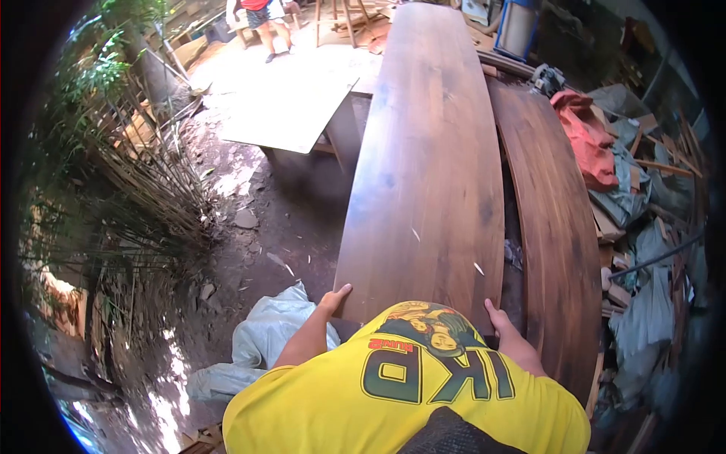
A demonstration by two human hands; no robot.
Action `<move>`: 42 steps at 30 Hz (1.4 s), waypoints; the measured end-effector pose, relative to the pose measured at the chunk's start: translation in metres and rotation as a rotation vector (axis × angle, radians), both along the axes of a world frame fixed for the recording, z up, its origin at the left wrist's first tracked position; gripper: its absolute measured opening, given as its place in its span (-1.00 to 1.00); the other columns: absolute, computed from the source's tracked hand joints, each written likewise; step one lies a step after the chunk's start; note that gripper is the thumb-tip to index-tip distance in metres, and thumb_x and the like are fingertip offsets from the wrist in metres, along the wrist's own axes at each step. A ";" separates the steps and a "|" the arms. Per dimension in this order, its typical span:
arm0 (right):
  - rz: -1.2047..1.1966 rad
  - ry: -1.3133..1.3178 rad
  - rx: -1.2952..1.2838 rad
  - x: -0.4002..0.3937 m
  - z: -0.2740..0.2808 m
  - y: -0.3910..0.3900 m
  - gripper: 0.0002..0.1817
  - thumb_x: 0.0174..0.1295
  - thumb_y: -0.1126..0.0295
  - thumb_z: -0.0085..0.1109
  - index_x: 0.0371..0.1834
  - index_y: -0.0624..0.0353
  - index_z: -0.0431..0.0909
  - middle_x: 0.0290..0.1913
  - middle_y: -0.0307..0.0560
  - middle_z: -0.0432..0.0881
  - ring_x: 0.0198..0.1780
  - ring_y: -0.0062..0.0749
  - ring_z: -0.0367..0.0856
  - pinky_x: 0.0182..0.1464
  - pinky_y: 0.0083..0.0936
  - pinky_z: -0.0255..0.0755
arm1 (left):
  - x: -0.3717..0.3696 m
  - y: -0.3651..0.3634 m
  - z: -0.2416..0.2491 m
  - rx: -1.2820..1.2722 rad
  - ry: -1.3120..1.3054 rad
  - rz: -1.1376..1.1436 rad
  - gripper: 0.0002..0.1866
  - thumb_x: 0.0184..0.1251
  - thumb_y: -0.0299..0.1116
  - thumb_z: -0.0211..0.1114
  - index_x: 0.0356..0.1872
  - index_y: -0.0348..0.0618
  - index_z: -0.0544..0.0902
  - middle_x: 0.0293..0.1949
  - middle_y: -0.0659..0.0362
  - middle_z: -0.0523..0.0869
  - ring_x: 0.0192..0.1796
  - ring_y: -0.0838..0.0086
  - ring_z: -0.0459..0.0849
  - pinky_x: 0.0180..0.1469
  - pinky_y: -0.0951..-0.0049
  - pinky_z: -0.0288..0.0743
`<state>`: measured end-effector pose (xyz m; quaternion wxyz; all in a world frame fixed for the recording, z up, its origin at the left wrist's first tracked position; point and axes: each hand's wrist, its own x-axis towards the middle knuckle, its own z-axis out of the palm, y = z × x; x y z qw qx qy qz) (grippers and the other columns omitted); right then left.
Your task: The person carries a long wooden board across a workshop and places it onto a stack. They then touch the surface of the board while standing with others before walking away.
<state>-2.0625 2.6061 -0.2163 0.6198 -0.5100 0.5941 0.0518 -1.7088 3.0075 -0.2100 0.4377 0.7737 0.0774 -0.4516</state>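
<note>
A long, wide brown wooden tabletop slab [427,159] stretches away from my body toward the back. My left hand [335,299] grips its near left edge, thumb on the top face and the other fingers hidden beneath. On the near right edge, my right hand [502,321] has its thumb up along the side, and its fingers are also out of sight below the wood. Two small pale slivers lie on the slab's surface. Close on the right is a second, darker wooden slab [556,227], separated from the first by a narrow dark gap.
A table with a bright white top [295,113] stands left of the slab. White sacks [276,325] lie by my left arm. Bamboo stems [159,166] grow at left. Red cloth [586,140], sacks and scrap wood crowd the right. Another person [265,23] stands far back.
</note>
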 end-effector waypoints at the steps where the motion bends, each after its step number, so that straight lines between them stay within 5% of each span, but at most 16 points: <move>1: 0.013 -0.006 -0.006 0.000 0.000 0.001 -0.10 0.12 -0.20 0.17 0.21 0.49 0.31 0.14 0.22 0.49 0.18 -0.14 0.47 0.21 -0.31 0.30 | 0.000 0.000 -0.004 -0.028 0.010 0.005 -0.18 0.05 0.27 0.27 0.12 -0.30 0.52 -0.03 0.04 0.64 0.00 0.32 0.61 0.07 0.38 0.38; 20: 0.002 0.046 -0.034 -0.023 0.013 -0.013 -0.07 0.12 -0.22 0.14 0.22 0.51 0.28 0.16 0.24 0.47 0.19 -0.10 0.46 0.21 -0.29 0.31 | -0.013 -0.019 -0.034 -0.040 0.028 -0.016 -0.12 0.04 0.31 0.25 0.15 -0.34 0.48 0.04 -0.01 0.60 0.04 0.25 0.58 0.13 0.31 0.33; 26: 0.030 0.103 -0.051 -0.031 0.006 -0.025 -0.06 0.12 -0.24 0.12 0.24 0.49 0.27 0.16 0.24 0.46 0.18 -0.08 0.47 0.18 -0.26 0.32 | -0.035 -0.029 0.007 0.002 0.009 0.012 -0.08 -0.03 0.35 0.25 0.14 -0.33 0.50 0.03 -0.08 0.60 0.08 0.21 0.58 0.13 0.31 0.35; 32: 0.040 0.116 -0.031 -0.021 0.039 -0.017 -0.03 0.09 -0.24 0.16 0.22 0.53 0.27 0.18 0.25 0.44 0.24 -0.11 0.41 0.24 -0.30 0.27 | -0.039 -0.018 -0.033 -0.062 0.038 0.041 -0.07 -0.03 0.35 0.26 0.13 -0.36 0.49 0.04 -0.08 0.60 0.08 0.20 0.57 0.13 0.30 0.35; 42: 0.052 0.121 -0.038 -0.010 0.065 -0.003 -0.11 0.12 -0.19 0.17 0.19 0.50 0.33 0.14 0.23 0.49 0.16 -0.13 0.49 0.18 -0.33 0.33 | -0.051 -0.009 -0.013 -0.067 0.007 0.075 -0.09 0.00 0.32 0.27 0.15 -0.35 0.48 0.04 -0.05 0.60 0.07 0.23 0.57 0.12 0.31 0.36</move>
